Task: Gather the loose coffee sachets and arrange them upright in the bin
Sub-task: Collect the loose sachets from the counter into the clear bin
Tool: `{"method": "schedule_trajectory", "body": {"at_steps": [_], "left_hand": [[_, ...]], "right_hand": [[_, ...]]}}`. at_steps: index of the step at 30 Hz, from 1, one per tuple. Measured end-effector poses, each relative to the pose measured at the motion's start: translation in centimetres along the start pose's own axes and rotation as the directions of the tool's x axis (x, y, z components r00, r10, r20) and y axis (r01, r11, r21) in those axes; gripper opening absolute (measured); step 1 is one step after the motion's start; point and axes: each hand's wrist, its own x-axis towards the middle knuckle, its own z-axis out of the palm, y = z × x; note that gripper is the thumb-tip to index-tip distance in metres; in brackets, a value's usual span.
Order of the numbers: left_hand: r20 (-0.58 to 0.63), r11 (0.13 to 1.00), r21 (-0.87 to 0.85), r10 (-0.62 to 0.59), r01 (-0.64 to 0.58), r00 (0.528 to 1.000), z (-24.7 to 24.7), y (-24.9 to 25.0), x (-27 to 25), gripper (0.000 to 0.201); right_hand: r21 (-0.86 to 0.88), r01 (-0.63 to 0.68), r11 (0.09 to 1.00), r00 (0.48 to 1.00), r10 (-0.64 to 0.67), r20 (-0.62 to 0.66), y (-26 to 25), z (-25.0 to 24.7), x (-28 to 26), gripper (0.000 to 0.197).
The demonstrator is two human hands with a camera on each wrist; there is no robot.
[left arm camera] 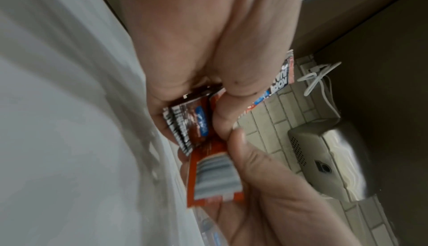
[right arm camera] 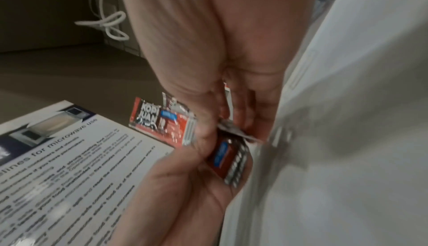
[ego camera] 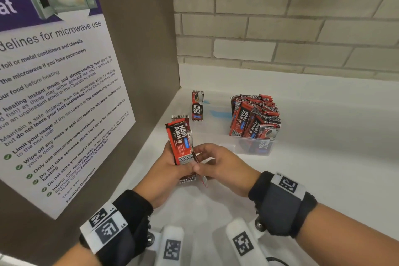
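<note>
Left hand (ego camera: pixel 166 166) grips a stack of Kopi Juan sachets (ego camera: pixel 180 142) upright above the white counter (ego camera: pixel 323 157); right hand (ego camera: pixel 220 163) pinches the stack's lower edge, both hands touching. Clear plastic bin (ego camera: pixel 252 146), holding upright sachets, sits just beyond the right hand. One loose sachet (ego camera: pixel 197 104) lies beyond the left hand, near the brown side panel (ego camera: pixel 146 49). Open counter extends rightward.

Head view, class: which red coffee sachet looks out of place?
One red-and-black coffee sachet lies flat and alone on the white counter, left of the clear plastic bin where the others stand upright.
</note>
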Motion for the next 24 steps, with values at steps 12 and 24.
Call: {"method": "schedule_trajectory", "body": {"at_steps": [12, 24], "left_hand": [[0.021, 0.997, 0.063, -0.033, 0.032, 0.999, 0.6, -0.5, -0.2, 0.069], [0.003, 0.979, 0.201, -0.041, 0.040, 0.999, 1.7, -0.1, -0.4, 0.078]], "right_hand": [[0.103, 0.122, 0.987, 0.949, -0.086, -0.303, -0.1, 0.7, 0.3, 0.036], [0.342, 0.080, 0.936, 0.996, -0.063, -0.060, 0.3, 2.4, 0.0, 0.066]]}}
